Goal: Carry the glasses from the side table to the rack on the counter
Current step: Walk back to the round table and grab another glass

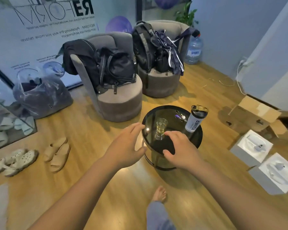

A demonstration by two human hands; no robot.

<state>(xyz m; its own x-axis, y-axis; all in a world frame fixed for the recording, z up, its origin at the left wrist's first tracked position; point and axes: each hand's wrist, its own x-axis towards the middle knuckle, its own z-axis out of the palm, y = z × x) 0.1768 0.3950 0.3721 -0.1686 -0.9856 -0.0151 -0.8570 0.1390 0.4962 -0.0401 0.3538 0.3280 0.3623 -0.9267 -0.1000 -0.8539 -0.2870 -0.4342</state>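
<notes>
Both hands reach over the round black bench (196, 138); the right hand (181, 150) has its fingers (170, 134) spread and empty, their tips just beside the foot of the glasses (161, 129), which look like two stacked clear tumblers with a yellowish liquid in them, though the stacking is hard to tell for certain; the left hand (126, 145) is likewise spread and holds nothing, its fingers at the bench rim, left of the stack. Beyond the right fingers lie a bunch of keys (179, 115), and farther right stands a shaker bottle (195, 120).

Risks, as I judge them: a grasp low on the foot could tip the tall stack; the upper glass may slip off the lower when lifted; liquid could spill in carrying; neither the rack nor the counter is in view.
</notes>
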